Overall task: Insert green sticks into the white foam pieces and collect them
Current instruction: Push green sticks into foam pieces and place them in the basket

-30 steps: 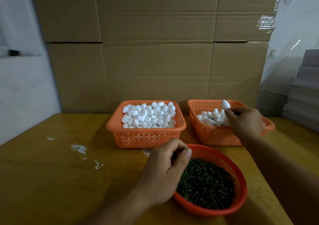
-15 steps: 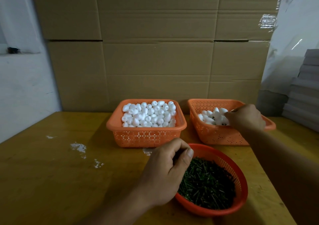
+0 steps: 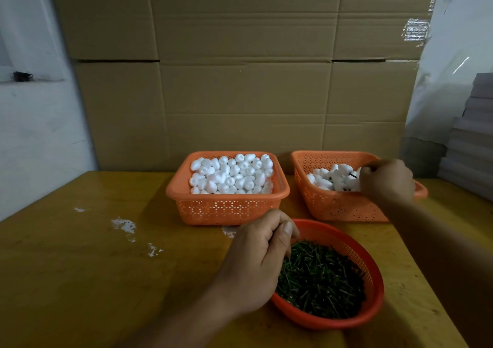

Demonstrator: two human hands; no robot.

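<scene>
White foam pieces (image 3: 231,174) are filling the left orange basket (image 3: 226,209), heaped to its rim. More foam pieces with sticks (image 3: 333,178) are lying in the right orange basket (image 3: 336,206), where the right hand (image 3: 385,181) is reaching in with curled fingers; a dark stick end is showing beside its fingertips, though whether it is actually pinching a piece cannot be told. Green sticks (image 3: 320,278) are piled in the round red basket (image 3: 373,302) nearest the person. The left hand (image 3: 256,262) is resting at that basket's left rim, thumb pressed to curled fingers, apparently pinching sticks hidden inside. All three baskets are sitting on a yellow table (image 3: 80,267) before stacked cardboard boxes (image 3: 240,80).
</scene>
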